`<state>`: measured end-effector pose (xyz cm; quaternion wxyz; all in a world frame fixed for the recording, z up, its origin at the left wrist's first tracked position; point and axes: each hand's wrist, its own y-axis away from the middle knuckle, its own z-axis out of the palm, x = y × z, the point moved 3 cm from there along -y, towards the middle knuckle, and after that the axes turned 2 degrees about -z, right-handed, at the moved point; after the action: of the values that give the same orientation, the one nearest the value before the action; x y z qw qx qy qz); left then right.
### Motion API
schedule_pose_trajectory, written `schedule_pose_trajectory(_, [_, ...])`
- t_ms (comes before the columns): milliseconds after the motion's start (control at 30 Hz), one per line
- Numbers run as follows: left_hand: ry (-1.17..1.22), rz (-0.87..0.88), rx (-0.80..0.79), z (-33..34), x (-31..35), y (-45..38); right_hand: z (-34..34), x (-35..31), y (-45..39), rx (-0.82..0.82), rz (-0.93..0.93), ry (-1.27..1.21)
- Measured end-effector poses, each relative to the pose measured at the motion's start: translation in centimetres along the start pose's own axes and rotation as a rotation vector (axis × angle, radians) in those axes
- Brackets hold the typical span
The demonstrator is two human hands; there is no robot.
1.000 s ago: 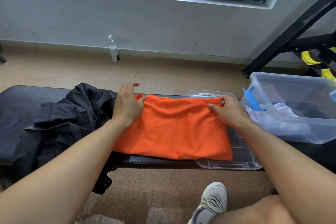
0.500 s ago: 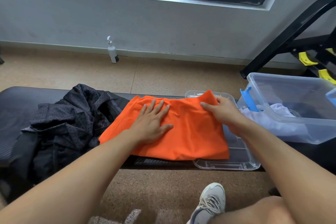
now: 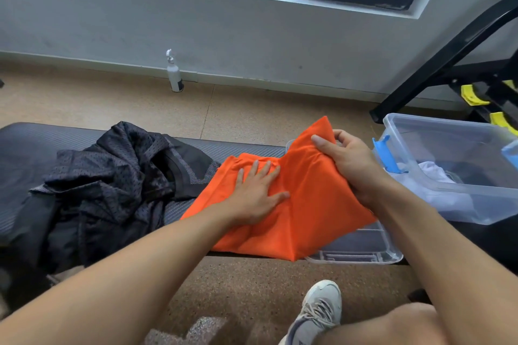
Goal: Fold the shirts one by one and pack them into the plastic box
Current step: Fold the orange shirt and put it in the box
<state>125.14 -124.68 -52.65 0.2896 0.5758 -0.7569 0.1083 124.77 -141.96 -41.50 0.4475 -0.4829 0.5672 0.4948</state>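
Note:
An orange shirt point(image 3: 314, 204), partly folded, lies on the black bench point(image 3: 25, 145) and over a clear lid point(image 3: 361, 249). My left hand point(image 3: 256, 193) presses flat on its left half, fingers spread. My right hand point(image 3: 347, 165) grips the shirt's right edge and holds it raised, so the cloth stands in a ridge. To the right stands the clear plastic box point(image 3: 454, 176) with a blue latch point(image 3: 388, 155); white cloth point(image 3: 437, 179) lies inside. A crumpled black mesh shirt point(image 3: 112, 185) sits on the bench at left.
A white pump bottle point(image 3: 174, 73) stands on the floor by the wall. Black gym equipment with yellow parts point(image 3: 476, 92) rises behind the box. My shoe point(image 3: 316, 314) and knee are below the bench edge.
My right hand has lifted the shirt's right edge up and leftward. My left hand slid from the far left corner onto the shirt's middle and stays pressed there.

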Motion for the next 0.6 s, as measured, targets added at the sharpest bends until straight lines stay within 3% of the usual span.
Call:
schedule_pose_trajectory(67, [0.285, -0.004, 0.134, -2.1, -0.8, 0.4, 1.7, -0.3, 0.1, -0.002, -0.026, 0.020])
schedule_pose_trajectory(167, [0.497, -0.129, 0.349, -5.1, -2.8, 1.3, 4.8, -0.1, -0.2, 0.011, -0.065, 0.159])
schedule_pose_trajectory(300, [1.038, -0.335, 0.295, -6.9, -4.4, 2.6, 9.4, 1.8, -0.1, -0.081, -0.067, 0.257])
schedule_pose_trajectory(433, [1.083, -0.460, 0.219, -7.4, -6.2, 4.0, 13.4, 3.6, 0.6, -0.241, -0.006, 0.262])
schedule_pose_trajectory(533, [0.999, -0.484, 0.266, -7.4, -7.2, 4.3, 14.6, 4.2, 1.4, -0.396, 0.094, 0.210])
schedule_pose_trajectory(600, [0.957, -0.459, 0.301, -7.2, -7.5, 4.5, 14.0, 3.8, 1.2, -0.388, -0.012, 0.357])
